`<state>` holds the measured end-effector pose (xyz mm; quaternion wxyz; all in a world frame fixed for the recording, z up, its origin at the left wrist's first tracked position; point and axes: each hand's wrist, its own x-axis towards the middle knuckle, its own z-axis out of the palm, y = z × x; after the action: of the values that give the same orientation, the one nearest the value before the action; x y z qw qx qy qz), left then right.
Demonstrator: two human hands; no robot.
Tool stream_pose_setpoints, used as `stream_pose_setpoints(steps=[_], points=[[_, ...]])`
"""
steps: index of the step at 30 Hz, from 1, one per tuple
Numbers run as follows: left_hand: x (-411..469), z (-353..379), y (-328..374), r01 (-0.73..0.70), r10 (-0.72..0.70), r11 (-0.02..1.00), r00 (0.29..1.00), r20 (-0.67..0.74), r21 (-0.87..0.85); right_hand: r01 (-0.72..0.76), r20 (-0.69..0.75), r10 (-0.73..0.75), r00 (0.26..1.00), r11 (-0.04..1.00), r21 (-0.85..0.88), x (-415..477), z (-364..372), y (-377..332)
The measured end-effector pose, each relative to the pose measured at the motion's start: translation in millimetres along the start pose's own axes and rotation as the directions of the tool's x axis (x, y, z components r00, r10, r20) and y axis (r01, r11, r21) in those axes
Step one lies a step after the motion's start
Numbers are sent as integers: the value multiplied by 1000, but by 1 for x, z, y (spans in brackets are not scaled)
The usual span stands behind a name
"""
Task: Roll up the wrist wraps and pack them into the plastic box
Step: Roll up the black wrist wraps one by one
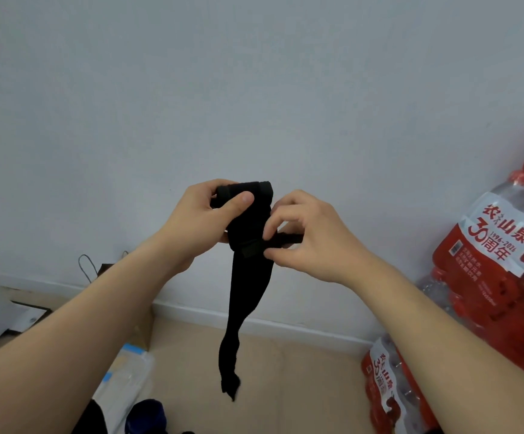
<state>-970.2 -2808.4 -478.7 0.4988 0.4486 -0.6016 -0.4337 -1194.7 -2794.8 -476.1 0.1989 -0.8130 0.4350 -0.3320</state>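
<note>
I hold a black wrist wrap (244,296) up in front of the wall. My left hand (201,223) grips its thick folded upper end, thumb pressed on the front. My right hand (304,236) pinches a narrow strap of the same wrap that sticks out to the right. The long loose tail hangs down and twists toward the floor. A clear plastic box (126,380) lies on the floor at the lower left, partly hidden by my left forearm. A dark blue rolled item (148,415) sits at the bottom edge beside it.
Shrink-wrapped packs of bottled water with red labels (489,264) are stacked along the right, with another pack (385,389) lower down. A brown paper bag with handles (104,270) stands against the white wall at left. The floor is beige.
</note>
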Motion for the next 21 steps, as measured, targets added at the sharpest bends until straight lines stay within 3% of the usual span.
stream_pose_setpoints(steps=[5, 9, 13, 16, 21], points=[[-1, -2, 1, -34, 34, 999, 999, 23, 7, 39, -179, -46, 983, 998, -46, 2, 9, 2], [-2, -2, 1, -127, 124, 992, 990, 70, 29, -123, -295, 134, 946, 991, 55, 7, 12, 2], [-4, -3, 2, -162, 161, 987, 971, 175, -9, -332, -93, 396, 913, 858, 392, 11, 8, 1], [-5, -1, -1, -180, 180, 983, 954, 239, -22, -315, 67, 329, 942, 799, 512, 10, 5, 2], [-5, -2, 0, -190, 206, 978, 950, 236, -89, -294, 172, 241, 955, 712, 638, 8, -2, -2]])
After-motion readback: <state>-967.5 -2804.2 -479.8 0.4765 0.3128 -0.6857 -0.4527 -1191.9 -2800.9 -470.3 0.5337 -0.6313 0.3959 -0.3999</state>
